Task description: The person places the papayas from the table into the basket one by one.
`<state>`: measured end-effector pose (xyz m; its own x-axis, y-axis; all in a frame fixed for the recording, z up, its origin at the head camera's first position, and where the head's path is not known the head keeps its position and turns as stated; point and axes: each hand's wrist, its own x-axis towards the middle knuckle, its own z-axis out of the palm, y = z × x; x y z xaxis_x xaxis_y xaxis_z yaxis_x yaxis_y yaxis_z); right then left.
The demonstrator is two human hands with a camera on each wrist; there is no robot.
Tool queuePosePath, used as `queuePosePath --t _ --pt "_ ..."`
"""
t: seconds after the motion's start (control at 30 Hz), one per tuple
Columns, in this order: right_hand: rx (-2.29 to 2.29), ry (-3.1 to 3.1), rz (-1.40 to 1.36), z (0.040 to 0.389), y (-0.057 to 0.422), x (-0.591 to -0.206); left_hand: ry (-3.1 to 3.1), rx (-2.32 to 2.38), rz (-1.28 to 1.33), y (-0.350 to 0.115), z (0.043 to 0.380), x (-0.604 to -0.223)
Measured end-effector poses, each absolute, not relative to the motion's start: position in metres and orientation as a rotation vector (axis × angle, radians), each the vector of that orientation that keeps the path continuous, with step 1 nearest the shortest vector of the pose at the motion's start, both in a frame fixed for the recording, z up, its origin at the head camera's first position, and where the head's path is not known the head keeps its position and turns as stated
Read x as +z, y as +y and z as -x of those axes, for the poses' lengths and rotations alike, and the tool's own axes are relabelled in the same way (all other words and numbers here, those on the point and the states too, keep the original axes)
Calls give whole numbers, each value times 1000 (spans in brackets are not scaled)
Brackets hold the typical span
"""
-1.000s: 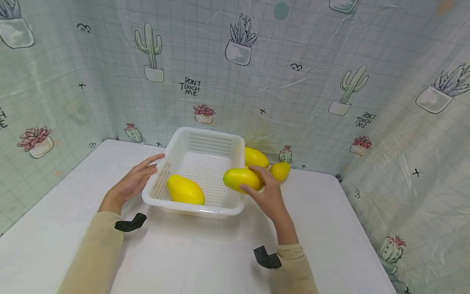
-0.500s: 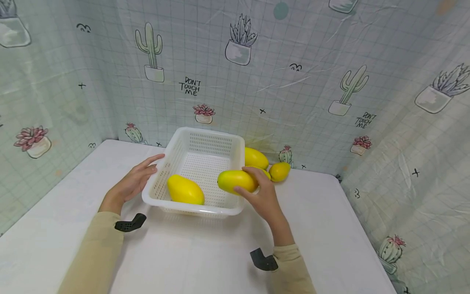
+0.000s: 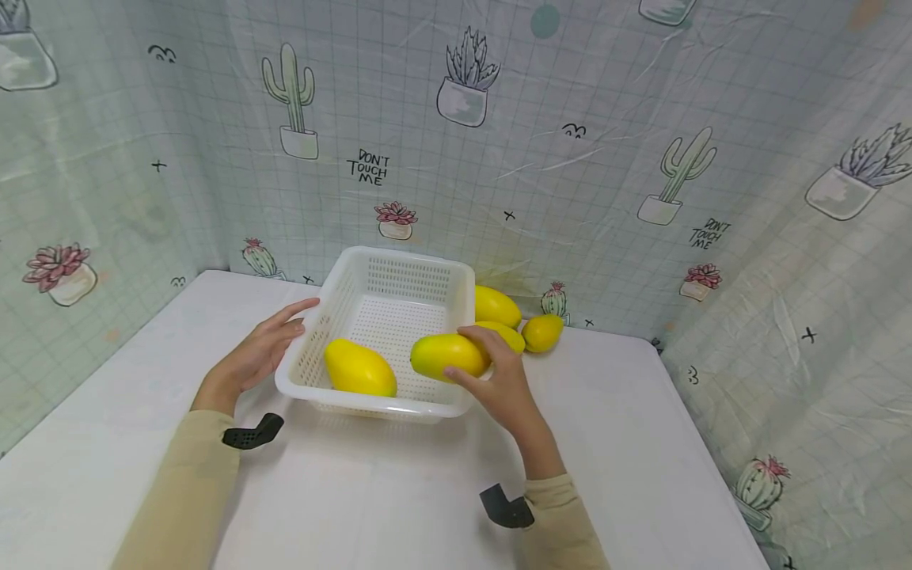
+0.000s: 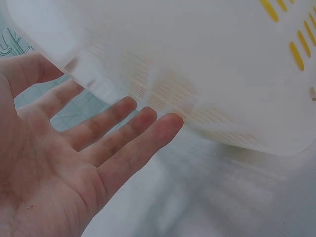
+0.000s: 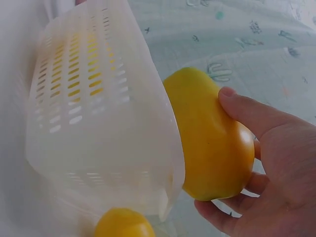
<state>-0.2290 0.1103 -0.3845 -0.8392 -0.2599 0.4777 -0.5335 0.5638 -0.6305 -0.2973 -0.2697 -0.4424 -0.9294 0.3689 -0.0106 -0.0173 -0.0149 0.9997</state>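
A white slotted plastic basket (image 3: 378,405) stands on the table. Inside it, near the front left, lies a yellow mango (image 3: 359,368). My left hand (image 3: 260,352) is at the basket's left side, and the left wrist view shows its fingers extended, the fingertips against the basket wall. My right hand (image 3: 507,388) grips a yellow-green mango (image 3: 445,356) above the basket's right rim, its stem end pointing left over the interior. The right wrist view shows thumb and fingers on opposite sides of this mango (image 5: 207,138).
To the basket's right, by the back curtain, lie two yellow mangoes, one behind (image 3: 497,305) and one in front (image 3: 509,336), partly hidden. A smaller yellow fruit (image 3: 543,333), like a lemon, lies beside them. A cactus-print curtain (image 3: 456,174) borders the white table (image 3: 385,507).
My right hand has carried the mango left and slightly nearer, farther over the basket. More of the front mango on the table now shows. My left hand and the basket have stayed put.
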Motion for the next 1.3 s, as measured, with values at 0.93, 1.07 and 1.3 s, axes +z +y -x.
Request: queuePosePath --t 0.93,1.07,1.3 --pt "1067 -2536 -712 223 86 -397 1997 2035 -399 -270 297 -444" --pt "1041 -2561 -711 223 84 -399 2001 2033 -393 -270 297 -443" --pt "1015 -2571 -726 222 83 -398 2008 2031 -372 -270 297 -443"
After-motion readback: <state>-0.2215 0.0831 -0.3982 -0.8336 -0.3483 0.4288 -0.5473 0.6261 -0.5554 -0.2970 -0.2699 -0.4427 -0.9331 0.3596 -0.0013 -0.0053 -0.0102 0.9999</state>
